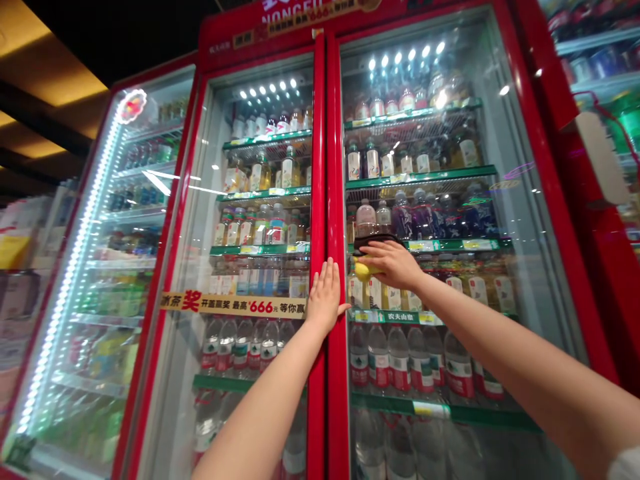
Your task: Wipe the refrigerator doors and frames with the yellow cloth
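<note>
Could drop the dark cloth (379, 240), lying against the right glass door (520, 267) beneath the nearly flat right hand (393, 263) (cannot tell whether pinched), by easing pressure, with the left hand (324, 297) outspread on the red frame (334, 167), holding nothing.

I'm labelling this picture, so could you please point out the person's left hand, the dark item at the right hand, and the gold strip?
Left hand (324, 295): head view, back of the hand.
Dark item (375, 239): head view, its visible upper part.
Gold strip (233, 305): head view, its printed middle.
</note>
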Available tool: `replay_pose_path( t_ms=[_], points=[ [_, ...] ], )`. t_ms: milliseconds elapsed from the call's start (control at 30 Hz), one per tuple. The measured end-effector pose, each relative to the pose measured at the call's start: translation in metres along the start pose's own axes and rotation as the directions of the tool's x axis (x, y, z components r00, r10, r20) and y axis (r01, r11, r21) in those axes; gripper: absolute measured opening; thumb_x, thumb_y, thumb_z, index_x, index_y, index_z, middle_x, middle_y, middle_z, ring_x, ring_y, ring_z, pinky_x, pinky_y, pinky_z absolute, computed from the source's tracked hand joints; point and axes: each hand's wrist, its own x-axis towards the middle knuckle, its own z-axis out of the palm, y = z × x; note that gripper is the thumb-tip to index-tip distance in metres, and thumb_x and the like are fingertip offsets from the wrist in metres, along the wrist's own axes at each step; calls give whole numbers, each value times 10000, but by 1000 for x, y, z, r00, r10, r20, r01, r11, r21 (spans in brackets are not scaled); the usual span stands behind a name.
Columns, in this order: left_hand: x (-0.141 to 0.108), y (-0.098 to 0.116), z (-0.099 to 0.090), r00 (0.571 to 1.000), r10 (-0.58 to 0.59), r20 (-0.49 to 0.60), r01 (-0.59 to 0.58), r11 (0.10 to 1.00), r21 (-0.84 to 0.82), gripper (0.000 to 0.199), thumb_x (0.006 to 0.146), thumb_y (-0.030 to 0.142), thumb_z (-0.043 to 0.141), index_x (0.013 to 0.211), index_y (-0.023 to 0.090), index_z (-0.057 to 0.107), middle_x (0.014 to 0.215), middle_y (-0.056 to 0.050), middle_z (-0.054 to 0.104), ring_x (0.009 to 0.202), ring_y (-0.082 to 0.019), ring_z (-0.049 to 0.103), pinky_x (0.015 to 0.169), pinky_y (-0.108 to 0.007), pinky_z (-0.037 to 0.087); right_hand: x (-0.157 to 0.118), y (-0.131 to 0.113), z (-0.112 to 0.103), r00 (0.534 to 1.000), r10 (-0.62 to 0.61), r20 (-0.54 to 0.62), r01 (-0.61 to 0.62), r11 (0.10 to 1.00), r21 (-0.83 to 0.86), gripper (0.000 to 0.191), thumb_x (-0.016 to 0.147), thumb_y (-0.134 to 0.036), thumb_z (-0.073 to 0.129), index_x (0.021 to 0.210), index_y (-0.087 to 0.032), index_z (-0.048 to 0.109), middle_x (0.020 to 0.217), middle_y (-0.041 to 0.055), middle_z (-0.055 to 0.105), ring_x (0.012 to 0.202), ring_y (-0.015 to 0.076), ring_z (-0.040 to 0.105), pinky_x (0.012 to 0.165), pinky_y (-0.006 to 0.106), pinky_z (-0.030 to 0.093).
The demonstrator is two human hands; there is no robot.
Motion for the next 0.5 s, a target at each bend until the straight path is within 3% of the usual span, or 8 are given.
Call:
replay_pose_path(
  t_ms=[100,200,267,367,433,500],
  points=[
    [-1,-4,2,1000,-3,4,3,1000,-10,1234,808,452,777,1608,66,-79,1676,-260,67,1567,-326,120,1252,-502,261,31,3,-4,971,222,-87,-223,975,-2,543,895,-170,568,1422,-298,592,1566,18,494,1463,287,405,1181,514,322],
    [-2,-3,3,1000,-18,10,18,1000,-9,1231,800,444,787,1607,46,-52,1673,-271,78,1570,-322,103,1260,-489,244,45,-24,11,941,318,-116,-323,946,-30,559,952,-165,473,1495,-296,503,1615,18,418,1498,307,341,1184,561,291],
    [-7,-2,2,1000,-12,17,12,1000,-16,1209,807,432,781,1609,46,-38,1676,-268,88,1571,-322,104,1258,-495,248,30,-46,26,962,257,-96,-262,964,-48,548,984,-202,438,1524,-289,460,1627,19,398,1510,300,320,1196,554,268],
    [-23,-1,1,999,19,47,-18,1000,-16,1165,815,433,773,1610,35,20,1678,-255,121,1571,-318,118,1261,-489,242,-16,-67,43,995,99,-18,-100,994,-45,530,997,-242,440,1524,-289,461,1621,19,407,1510,276,329,1211,518,247],
    [-34,-2,-1,996,38,76,-38,999,-5,1147,812,451,773,1606,24,65,1676,-250,135,1571,-314,125,1266,-480,227,-39,-66,44,999,-19,49,20,1000,-22,524,993,-237,454,1510,-311,479,1609,9,427,1501,252,353,1212,494,250],
    [-41,-4,-2,993,56,100,-56,998,6,1138,812,466,771,1606,25,85,1674,-245,135,1571,-309,127,1269,-480,219,-40,-54,35,990,-105,92,105,994,-1,510,994,-229,454,1488,-346,504,1591,-7,457,1485,229,384,1210,477,261]
  ],
)
